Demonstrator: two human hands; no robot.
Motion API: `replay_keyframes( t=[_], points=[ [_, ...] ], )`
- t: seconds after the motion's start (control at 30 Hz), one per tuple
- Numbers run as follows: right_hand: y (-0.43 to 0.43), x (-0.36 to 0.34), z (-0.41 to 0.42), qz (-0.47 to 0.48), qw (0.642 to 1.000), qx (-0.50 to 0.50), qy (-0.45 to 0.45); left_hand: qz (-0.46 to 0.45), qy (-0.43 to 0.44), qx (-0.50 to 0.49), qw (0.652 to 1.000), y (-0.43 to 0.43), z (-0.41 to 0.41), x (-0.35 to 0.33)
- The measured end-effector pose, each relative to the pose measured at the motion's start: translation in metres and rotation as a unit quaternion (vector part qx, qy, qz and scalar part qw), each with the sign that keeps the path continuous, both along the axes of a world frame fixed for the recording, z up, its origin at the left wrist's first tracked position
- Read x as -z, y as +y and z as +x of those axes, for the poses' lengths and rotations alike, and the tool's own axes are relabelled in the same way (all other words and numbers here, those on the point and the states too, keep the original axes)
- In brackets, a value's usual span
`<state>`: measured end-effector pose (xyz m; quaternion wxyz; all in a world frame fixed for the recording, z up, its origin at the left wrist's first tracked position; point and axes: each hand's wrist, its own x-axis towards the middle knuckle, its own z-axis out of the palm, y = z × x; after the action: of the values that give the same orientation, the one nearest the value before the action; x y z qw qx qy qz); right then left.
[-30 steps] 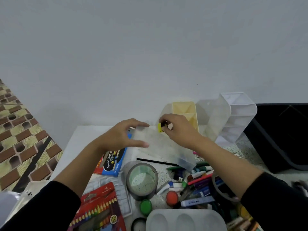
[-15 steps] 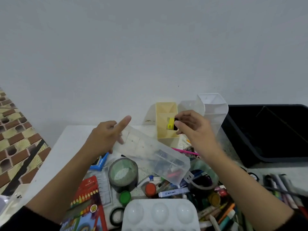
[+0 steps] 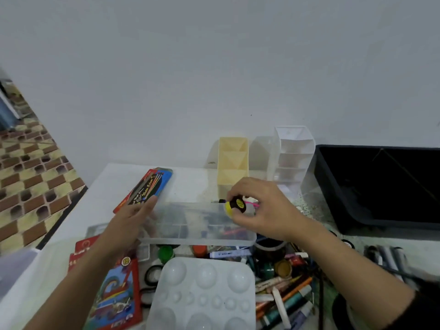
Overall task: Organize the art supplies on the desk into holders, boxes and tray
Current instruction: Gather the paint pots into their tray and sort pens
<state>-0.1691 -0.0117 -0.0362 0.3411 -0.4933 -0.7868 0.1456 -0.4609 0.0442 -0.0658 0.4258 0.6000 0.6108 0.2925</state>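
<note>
My left hand (image 3: 133, 220) grips the left end of a clear plastic compartment box (image 3: 197, 222), held level above the pile of supplies. At the box's right end my right hand (image 3: 259, 208) pinches a small yellow and black paint pot (image 3: 234, 206) just above the rim. Behind stand a yellow pen holder (image 3: 232, 160) and a clear stepped holder (image 3: 292, 151). A black tray (image 3: 381, 186) sits at the right. Markers, crayons and paint tubes (image 3: 283, 282) lie heaped at the front right.
A white paint palette (image 3: 202, 291) lies at the front centre. A red coloured-pencil box (image 3: 112, 289) lies to the palette's left, a blue and red watercolour box (image 3: 147, 186) farther back. Green (image 3: 165, 253) and orange paint pots and tape rolls sit under the clear box.
The clear box has swung from tilted to level and lower. My right hand has come down from the yellow holder to the box's right end, still holding the yellow pot.
</note>
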Motion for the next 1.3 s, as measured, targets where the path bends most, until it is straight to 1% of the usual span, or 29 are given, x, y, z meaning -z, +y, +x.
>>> replay_keyframes(
  t=[0.07, 0.17, 0.27, 0.3, 0.37, 0.43, 0.5, 0.53, 0.63, 0.73, 0.83, 0.97, 1.0, 1.03, 1.1, 1.13, 1.2, 1.23, 1.3],
  points=[
    [-0.003, 0.004, 0.002, -0.001, 0.998, -0.017, -0.053, 0.004, 0.018, -0.012, 1.0, -0.01, -0.001, -0.001],
    [-0.005, 0.008, 0.005, -0.025, 0.993, -0.037, -0.114, 0.003, 0.014, -0.022, 1.0, -0.021, 0.0, -0.003],
    [-0.003, 0.01, 0.007, -0.032, 0.989, -0.045, -0.14, 0.004, 0.0, -0.058, 0.998, -0.03, 0.002, -0.002],
    [-0.003, 0.01, 0.009, -0.028, 0.99, -0.043, -0.128, 0.001, -0.01, -0.071, 0.997, -0.033, 0.003, -0.001],
    [-0.006, 0.009, 0.014, -0.037, 0.997, -0.029, -0.067, -0.021, -0.045, -0.082, 0.995, -0.039, 0.007, 0.0],
    [-0.01, 0.007, 0.019, -0.084, 0.996, -0.004, 0.023, -0.046, -0.084, -0.083, 0.992, -0.04, 0.012, 0.002],
    [-0.015, 0.007, 0.024, -0.135, 0.988, 0.009, 0.075, -0.061, -0.108, -0.078, 0.989, -0.04, 0.019, 0.0],
    [-0.017, 0.008, 0.028, -0.154, 0.985, 0.012, 0.072, -0.064, -0.116, -0.069, 0.989, -0.038, 0.023, 0.0],
    [-0.024, 0.006, 0.038, -0.202, 0.979, 0.021, 0.008, -0.066, -0.132, -0.028, 0.989, -0.027, 0.037, -0.005],
    [-0.03, -0.004, 0.046, -0.215, 0.975, 0.056, -0.026, -0.068, -0.156, 0.009, 0.985, -0.015, 0.05, -0.011],
    [-0.037, -0.011, 0.051, -0.193, 0.978, 0.078, -0.013, -0.063, -0.164, 0.03, 0.984, -0.009, 0.062, -0.014],
    [-0.05, -0.015, 0.051, -0.142, 0.98, 0.126, 0.068, -0.068, -0.152, 0.074, 0.983, -0.004, 0.07, -0.015],
    [-0.05, -0.017, 0.049, -0.149, 0.98, 0.122, 0.058, -0.07, -0.15, 0.077, 0.983, -0.003, 0.068, -0.016],
    [-0.049, -0.019, 0.047, -0.17, 0.978, 0.115, 0.027, -0.072, -0.149, 0.081, 0.983, -0.001, 0.066, -0.016],
    [-0.044, -0.022, 0.04, -0.221, 0.968, 0.096, -0.071, -0.071, -0.137, 0.083, 0.985, 0.001, 0.06, -0.018],
    [-0.039, -0.022, 0.034, -0.227, 0.963, 0.087, -0.118, -0.068, -0.136, 0.082, 0.985, 0.003, 0.054, -0.018],
    [-0.025, -0.016, 0.022, -0.199, 0.96, 0.069, -0.183, -0.062, -0.148, 0.071, 0.984, 0.007, 0.043, -0.016],
    [-0.016, -0.012, 0.016, -0.181, 0.962, 0.061, -0.193, -0.057, -0.155, 0.06, 0.984, 0.011, 0.037, -0.017],
    [0.001, -0.008, 0.006, -0.158, 0.969, 0.053, -0.184, -0.046, -0.16, 0.035, 0.985, 0.023, 0.027, -0.017]
  ],
)
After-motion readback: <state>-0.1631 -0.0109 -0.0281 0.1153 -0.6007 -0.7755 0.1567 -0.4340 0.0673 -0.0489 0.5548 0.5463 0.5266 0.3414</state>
